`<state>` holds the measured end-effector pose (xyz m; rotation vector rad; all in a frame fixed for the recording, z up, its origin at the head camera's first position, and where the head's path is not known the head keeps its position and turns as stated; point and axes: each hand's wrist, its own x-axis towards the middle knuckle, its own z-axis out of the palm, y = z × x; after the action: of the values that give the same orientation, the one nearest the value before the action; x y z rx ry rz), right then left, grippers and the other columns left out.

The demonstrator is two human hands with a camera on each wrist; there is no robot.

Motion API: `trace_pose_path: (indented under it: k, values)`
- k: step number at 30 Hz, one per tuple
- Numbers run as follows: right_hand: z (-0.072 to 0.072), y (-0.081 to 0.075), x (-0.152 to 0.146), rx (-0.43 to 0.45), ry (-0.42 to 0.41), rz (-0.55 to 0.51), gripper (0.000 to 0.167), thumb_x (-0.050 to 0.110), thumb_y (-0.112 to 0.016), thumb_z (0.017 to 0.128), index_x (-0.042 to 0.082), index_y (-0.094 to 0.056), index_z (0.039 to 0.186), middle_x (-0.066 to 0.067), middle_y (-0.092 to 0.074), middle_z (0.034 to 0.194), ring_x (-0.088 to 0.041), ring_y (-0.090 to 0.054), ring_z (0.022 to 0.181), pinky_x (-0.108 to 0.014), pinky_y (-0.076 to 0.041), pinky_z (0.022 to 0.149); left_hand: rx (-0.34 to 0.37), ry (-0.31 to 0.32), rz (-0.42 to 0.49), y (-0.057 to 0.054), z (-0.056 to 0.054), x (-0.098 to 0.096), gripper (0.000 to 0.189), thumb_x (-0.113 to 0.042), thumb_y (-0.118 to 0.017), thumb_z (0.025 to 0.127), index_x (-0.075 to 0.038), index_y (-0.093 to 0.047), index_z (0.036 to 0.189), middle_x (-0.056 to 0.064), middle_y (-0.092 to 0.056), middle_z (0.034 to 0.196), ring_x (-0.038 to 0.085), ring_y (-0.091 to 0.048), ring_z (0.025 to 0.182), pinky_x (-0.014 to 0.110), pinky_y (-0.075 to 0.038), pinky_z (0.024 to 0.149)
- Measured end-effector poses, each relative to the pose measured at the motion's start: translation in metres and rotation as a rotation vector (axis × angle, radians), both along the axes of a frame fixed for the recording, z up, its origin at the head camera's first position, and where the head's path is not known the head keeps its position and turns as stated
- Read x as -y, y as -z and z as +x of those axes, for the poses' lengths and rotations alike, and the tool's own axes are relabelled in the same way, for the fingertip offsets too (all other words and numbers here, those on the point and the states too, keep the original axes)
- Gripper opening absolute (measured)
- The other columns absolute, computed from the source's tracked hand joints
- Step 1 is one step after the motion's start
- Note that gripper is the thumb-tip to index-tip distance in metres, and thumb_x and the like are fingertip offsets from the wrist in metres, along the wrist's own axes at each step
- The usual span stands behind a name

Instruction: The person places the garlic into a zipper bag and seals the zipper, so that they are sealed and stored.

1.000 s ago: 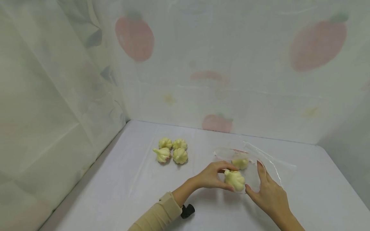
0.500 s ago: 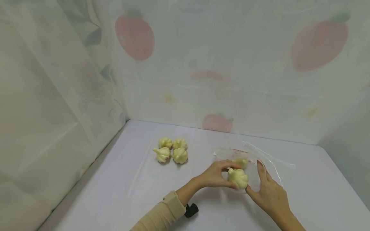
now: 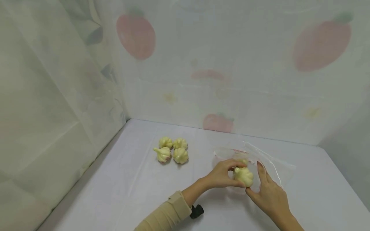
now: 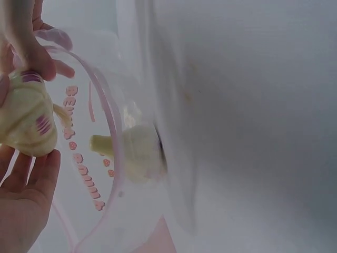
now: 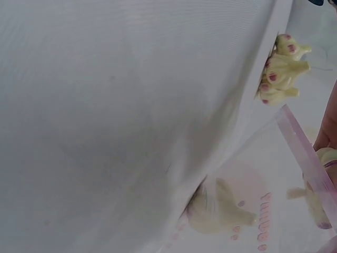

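My left hand holds a pale garlic bulb between thumb and fingers, at the mouth of a clear plastic bag. In the left wrist view, purple marks show on this bulb, and the bag has a pink rim and pink lettering. A second garlic bulb lies inside the bag, partly hidden behind my left hand in the head view. My right hand keeps its thumb and fingers spread at the bag's opening, with the thumb tip close to the held bulb; contact is unclear.
Several garlic bulbs sit in a cluster on the white tabletop, left of the bag. A black object is at my left wrist. Fruit-printed cloth hangs behind the table and along its left side.
My left hand has moved right with the garlic bulb, further over the bag's mouth, covering more of the bulb inside. My right hand and the bag have stayed nearly still.
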<state>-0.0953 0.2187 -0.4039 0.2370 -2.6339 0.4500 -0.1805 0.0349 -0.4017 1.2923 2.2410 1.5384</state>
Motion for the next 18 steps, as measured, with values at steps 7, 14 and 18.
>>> trace_pose_path:
  k: [7, 14, 18]
  values:
    - [0.001, 0.001, 0.001, -0.008, -0.002, -0.005, 0.093, 0.020, -0.082, 0.066, -0.006, -0.037, 0.142, -0.034, -0.054, 0.126, -0.010, -0.029, 0.043, -0.025, -0.029, 0.036, 0.002, -0.044, -0.024, -0.003, 0.003, -0.006, 0.058, -0.011, -0.084, 0.075, 0.000, -0.060, 0.127, 0.010, -0.061, 0.129, 0.005, -0.053, 0.115, 0.014, -0.045, 0.090]
    - [-0.002, 0.004, 0.001, -0.073, -0.029, 0.018, 0.091, 0.021, -0.083, 0.064, -0.007, -0.040, 0.139, -0.033, -0.057, 0.123, -0.006, -0.024, 0.043, -0.020, -0.026, 0.036, -0.003, -0.100, -0.135, -0.002, 0.005, -0.015, 0.059, -0.021, -0.079, 0.083, -0.004, -0.055, 0.135, 0.004, -0.057, 0.134, 0.003, -0.052, 0.112, 0.012, -0.044, 0.087]
    - [-0.003, 0.004, 0.003, -0.085, -0.035, 0.024, 0.089, 0.022, -0.082, 0.065, -0.007, -0.042, 0.139, -0.033, -0.058, 0.122, -0.005, -0.022, 0.044, -0.019, -0.024, 0.035, -0.035, -0.139, -0.226, 0.000, 0.005, -0.023, 0.059, -0.029, -0.076, 0.085, -0.009, -0.054, 0.136, 0.000, -0.057, 0.135, 0.004, -0.052, 0.112, 0.016, -0.043, 0.092]
